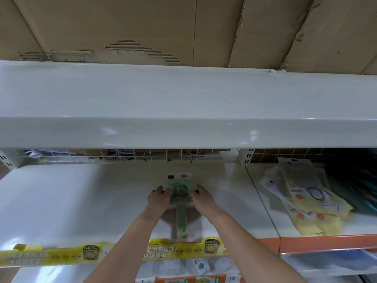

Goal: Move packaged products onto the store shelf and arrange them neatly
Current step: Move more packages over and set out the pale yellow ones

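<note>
- Green packaged product (179,194) lies flat on the white shelf (71,201), about midway along its width and roughly halfway between the front edge and the wire-grid back panel (142,156).
- Package has a wide card-backed head toward the back of the shelf and a long narrow green handle (182,221) pointing at the front edge — the handle end stops just short of that edge.
- Left hand (158,201) grips the left side of the package head, fingers curled over its edge.
- Right hand (202,199) grips the right side likewise, fingertips on the card. Both forearms reach in from below the front edge.
- Yellow printed price strip (114,253) runs along the front edge of the shelf; print is blurred.
- Neighbouring shelf section to the right, past the divider, carries a loose pile of yellow pouches (314,203), overlapping and tilted, near its front edge, which is orange (326,243).
- Upper white shelf (183,103) overhangs the work area — corrugated cardboard (142,27) sits above it, torn along the lower edge.
</note>
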